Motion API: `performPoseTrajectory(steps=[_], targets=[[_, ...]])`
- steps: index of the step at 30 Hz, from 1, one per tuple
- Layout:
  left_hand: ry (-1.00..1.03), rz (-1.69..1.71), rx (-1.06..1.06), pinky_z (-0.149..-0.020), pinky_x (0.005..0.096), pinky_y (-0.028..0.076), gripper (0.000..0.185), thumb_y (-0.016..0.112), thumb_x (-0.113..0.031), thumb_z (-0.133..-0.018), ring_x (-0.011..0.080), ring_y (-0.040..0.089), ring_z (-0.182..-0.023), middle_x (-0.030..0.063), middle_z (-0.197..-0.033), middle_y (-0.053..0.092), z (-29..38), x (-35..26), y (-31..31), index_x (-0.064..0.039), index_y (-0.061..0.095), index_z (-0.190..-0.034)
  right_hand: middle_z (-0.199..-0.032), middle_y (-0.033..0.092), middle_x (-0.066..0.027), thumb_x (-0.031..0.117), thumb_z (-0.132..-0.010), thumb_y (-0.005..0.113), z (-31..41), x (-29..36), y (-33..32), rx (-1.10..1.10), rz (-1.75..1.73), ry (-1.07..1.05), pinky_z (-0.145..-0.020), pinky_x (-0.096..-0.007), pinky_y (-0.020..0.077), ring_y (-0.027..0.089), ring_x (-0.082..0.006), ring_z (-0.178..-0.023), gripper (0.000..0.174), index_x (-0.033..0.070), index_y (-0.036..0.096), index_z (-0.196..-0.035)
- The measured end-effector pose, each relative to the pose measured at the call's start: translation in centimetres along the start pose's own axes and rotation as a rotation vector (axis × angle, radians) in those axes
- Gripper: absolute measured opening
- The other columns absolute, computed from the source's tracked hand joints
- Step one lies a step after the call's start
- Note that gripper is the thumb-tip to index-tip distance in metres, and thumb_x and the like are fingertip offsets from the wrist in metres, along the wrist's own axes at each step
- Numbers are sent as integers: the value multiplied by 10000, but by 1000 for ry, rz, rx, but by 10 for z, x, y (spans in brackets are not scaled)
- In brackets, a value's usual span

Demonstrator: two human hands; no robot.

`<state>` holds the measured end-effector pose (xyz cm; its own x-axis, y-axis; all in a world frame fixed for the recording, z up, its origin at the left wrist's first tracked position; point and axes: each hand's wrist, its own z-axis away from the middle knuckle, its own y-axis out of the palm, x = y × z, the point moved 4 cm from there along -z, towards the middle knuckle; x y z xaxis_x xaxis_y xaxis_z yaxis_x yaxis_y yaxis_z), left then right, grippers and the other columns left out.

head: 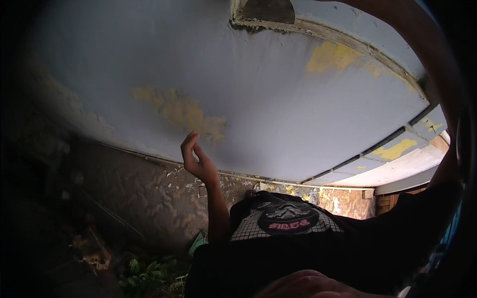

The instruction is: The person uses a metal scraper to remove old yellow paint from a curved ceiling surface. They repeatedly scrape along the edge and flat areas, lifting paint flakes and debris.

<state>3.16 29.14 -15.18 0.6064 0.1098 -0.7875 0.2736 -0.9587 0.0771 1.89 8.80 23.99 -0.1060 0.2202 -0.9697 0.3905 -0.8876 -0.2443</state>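
Observation:
My left hand [199, 160] is raised before the lower part of a blue-grey painted wall [261, 104]. Its fingers are curled with the thumb set apart, and nothing shows in its grasp. Just beyond the fingertips is a rough yellow patch [182, 111] on the wall; whether I touch it cannot be told. My right arm [413, 29] curves up along the right rim, and its hand lies outside the picture past the top edge. A second yellow patch [331, 56] sits below a worn, dirty ledge [324, 31] in the wall.
Paint flakes [190, 184] litter the brown ground along the wall's foot. Green leaves [152, 270] and a torn brown scrap [98, 257] lie at lower left. A dark half-round shape [268, 11] shows above the ledge. Grooved wall edging [395, 147] with yellow spots runs at right.

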Motion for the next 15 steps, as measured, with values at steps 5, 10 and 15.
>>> performPoseTrajectory(steps=[5,10,15], targets=[[-51,0,14,-962,389,532,275,454,79,-973,265,642,-1142,133,-1186,677,4,4,0,9,677,-1118,-695,705,-15,221,-913,710,22,-8,-8,-180,-9,126,-1032,-380,433,641,-162,-786,199,113,726,-747],[1,-32,58,-960,395,533,261,467,72,-969,272,648,-1134,138,-1176,682,-3,-7,10,16,681,-1109,-842,753,18,254,-903,722,-16,3,32,-29,164,100,-1018,-357,425,661,-157,-946,136,167,753,-804],[-15,-17,37,-991,392,530,234,468,50,-991,262,653,-1127,149,-1168,687,-1,-3,9,30,681,-1086,-878,765,12,257,-915,710,-22,13,16,109,142,10,-1019,-320,419,658,-146,-966,126,172,763,-839]])
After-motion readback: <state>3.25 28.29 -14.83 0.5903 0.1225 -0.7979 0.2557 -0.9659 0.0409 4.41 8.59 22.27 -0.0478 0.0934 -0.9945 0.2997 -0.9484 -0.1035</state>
